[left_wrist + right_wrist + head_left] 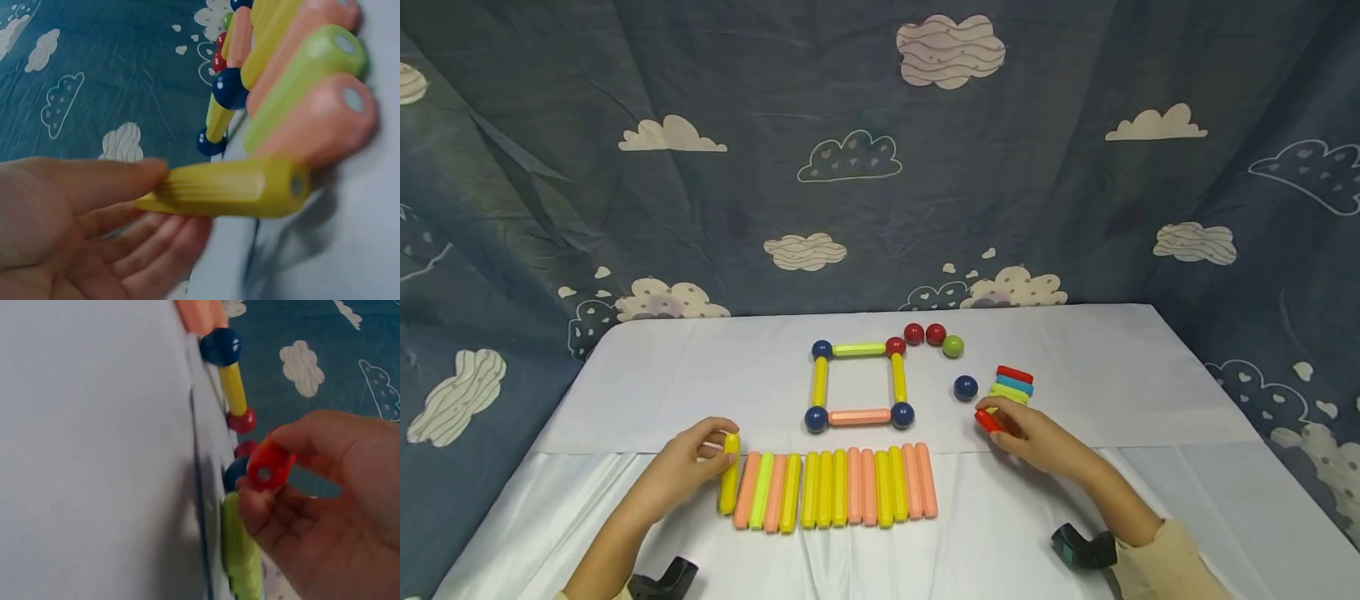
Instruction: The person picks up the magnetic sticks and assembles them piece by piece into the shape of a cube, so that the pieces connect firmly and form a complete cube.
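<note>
My left hand (pixel 679 468) pinches a yellow magnetic rod (pixel 728 482) between thumb and fingers, at the left end of a row of rods (pixel 840 490) in pink, yellow and green. In the left wrist view this yellow rod (pixel 231 189) shows a metal disc in its end, and the pink rod (pixel 325 119) lies just beyond it. Over on the right, my right hand (pixel 1037 435) holds a short red rod (pixel 987 420) by thumb and fingertips. Beside that hand lies a small stack of short rods (pixel 1015 382), red, blue and green.
Behind the row lies a four-sided frame of rods and balls (pixel 859 417). Two loose red balls (pixel 936 334), a green ball (pixel 952 346) and a dark blue ball (pixel 966 387) sit right of it. A cloud-printed curtain (pixel 850 208) hangs behind the white-covered table (pixel 685 367).
</note>
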`<action>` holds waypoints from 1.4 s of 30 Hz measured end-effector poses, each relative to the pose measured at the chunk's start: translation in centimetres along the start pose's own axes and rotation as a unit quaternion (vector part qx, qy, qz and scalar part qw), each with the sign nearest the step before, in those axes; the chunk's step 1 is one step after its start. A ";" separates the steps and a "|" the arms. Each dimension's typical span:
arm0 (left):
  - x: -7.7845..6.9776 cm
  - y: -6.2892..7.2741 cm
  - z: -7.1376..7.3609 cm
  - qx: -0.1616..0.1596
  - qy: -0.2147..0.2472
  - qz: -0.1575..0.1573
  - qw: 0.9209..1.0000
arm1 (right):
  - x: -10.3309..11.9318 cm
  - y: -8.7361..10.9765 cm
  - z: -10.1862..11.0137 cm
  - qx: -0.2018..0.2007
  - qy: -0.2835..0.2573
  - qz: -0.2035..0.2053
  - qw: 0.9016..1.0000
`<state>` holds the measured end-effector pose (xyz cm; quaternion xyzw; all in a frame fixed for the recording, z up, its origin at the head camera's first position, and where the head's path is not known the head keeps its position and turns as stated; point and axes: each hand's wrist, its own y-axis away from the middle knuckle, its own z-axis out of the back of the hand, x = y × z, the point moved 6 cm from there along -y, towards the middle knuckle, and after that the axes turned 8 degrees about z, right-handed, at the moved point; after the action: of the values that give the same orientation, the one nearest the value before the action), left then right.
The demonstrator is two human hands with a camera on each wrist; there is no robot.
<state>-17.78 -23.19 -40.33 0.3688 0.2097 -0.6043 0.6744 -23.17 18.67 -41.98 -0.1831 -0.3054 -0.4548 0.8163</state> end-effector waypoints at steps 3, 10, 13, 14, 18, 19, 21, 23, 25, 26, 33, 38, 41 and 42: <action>-1.5 -0.5 0.8 -0.051 0.012 -0.030 0.998 | 0.9 -1.0 0.3 -0.027 -0.060 0.017 0.998; -5.0 -2.9 1.6 -0.114 0.121 -0.106 0.980 | 3.5 -4.5 0.2 -0.095 -0.117 0.057 0.987; -6.3 -4.1 1.0 -0.097 0.208 -0.139 0.963 | 4.5 -6.2 -0.3 -0.106 -0.136 0.071 0.982; -6.9 -4.3 0.8 -0.088 0.237 -0.147 0.956 | 4.9 -6.7 -0.6 -0.105 -0.140 0.076 0.982; -8.6 -5.7 -0.4 -0.061 0.334 -0.166 0.926 | 6.1 -8.6 -1.8 -0.099 -0.140 0.085 0.982; -9.0 -6.0 -0.7 -0.056 0.352 -0.168 0.919 | 6.2 -8.9 -2.0 -0.097 -0.135 0.085 0.982; -9.4 -6.7 -1.4 -0.051 0.375 -0.169 0.910 | 6.4 -9.4 -2.6 -0.090 -0.121 0.084 0.985; -9.9 -7.1 -2.0 -0.044 0.389 -0.171 0.904 | 6.4 -9.8 -3.2 -0.078 -0.102 0.085 0.988; -10.3 -7.5 -2.7 -0.039 0.399 -0.172 0.900 | 6.4 -10.0 -3.6 -0.068 -0.086 0.083 0.991; -10.4 -7.7 -3.0 -0.038 0.403 -0.170 0.898 | 6.4 -10.1 -3.8 -0.065 -0.080 0.083 0.991; -11.1 -9.1 -4.9 -0.044 0.463 -0.138 0.875 | 6.7 -10.6 -4.2 -0.066 -0.061 0.082 0.993; -11.3 -9.8 -6.4 -0.036 0.510 -0.107 0.853 | 7.0 -10.7 -4.3 -0.060 -0.046 0.092 0.993; -11.3 -9.9 -7.2 -0.033 0.518 -0.094 0.849 | 7.1 -10.7 -4.3 -0.062 -0.044 0.096 0.992; -11.3 -10.0 -7.4 -0.032 0.518 -0.093 0.850 | 7.1 -10.8 -4.3 -0.062 -0.045 0.099 0.992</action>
<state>-28.33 -10.13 -39.23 0.5857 0.5809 -0.3782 0.4200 -28.10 6.08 -40.27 -0.2832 -0.2935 -0.3811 0.8297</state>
